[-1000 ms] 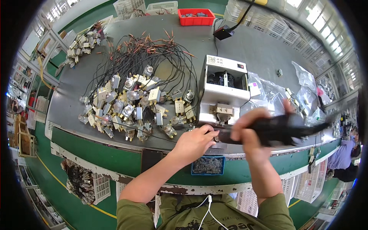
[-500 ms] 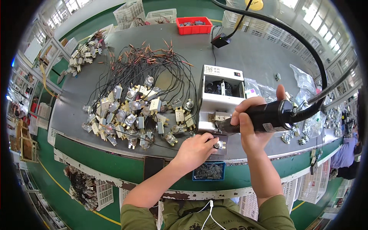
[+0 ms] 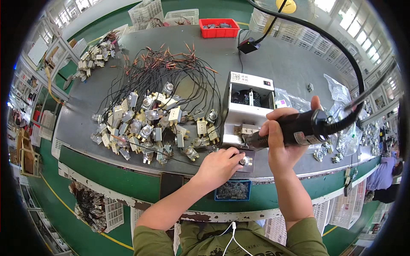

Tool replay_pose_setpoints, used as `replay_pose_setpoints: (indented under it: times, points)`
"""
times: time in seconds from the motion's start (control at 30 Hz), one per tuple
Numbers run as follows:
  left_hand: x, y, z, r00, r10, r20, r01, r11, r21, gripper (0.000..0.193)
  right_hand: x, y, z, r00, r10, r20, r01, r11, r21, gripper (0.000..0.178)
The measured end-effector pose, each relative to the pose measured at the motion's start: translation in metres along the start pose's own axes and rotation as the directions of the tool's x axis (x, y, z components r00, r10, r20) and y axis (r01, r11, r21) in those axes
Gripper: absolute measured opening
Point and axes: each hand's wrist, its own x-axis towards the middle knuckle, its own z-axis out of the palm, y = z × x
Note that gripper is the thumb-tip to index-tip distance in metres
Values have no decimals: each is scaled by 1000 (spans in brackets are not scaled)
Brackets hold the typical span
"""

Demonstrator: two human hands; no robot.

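Note:
My right hand (image 3: 281, 147) is wrapped round a black electric screwdriver (image 3: 300, 129), held nearly level with its tip end pointing left. That end is at the front of a metal screw feeder (image 3: 243, 110), in front of a small block; the exact tip is hard to make out. My left hand (image 3: 217, 167), fingers bent, presses a small thermostat (image 3: 245, 161) with a round metal part and pale prongs against the table edge. My fingers cover part of it. A black wire runs from the left toward this hand.
Left of the feeder lies a heap of wired thermostats (image 3: 147, 128). A blue tray of small metal parts (image 3: 232, 190) sits below my left hand. Plastic bags (image 3: 348, 138) and loose parts lie right. A red bin (image 3: 218, 28) stands at the back; a thick black cable (image 3: 341, 45) arches overhead.
The screwdriver and my right hand have shifted slightly right, along with a small shift of the view. My left hand stays on the thermostat.

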Motion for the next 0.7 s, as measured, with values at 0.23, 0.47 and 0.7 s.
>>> replay_pose_setpoints:
  times: [0.23,0.47,0.7]
  points:
    - [0,0,0,1000,11,-13,-11,1000,2,35,3,5,-6,995,-38,95,36,999,21,95]
    - [-1,-1,3,999,35,-21,-34,999,40,34,-20,9,6,991,-118,-66,112,989,-95,91]
    - [0,0,0,999,26,-20,-25,999,37,34,13,11,-18,943,-10,332,-48,985,166,91]
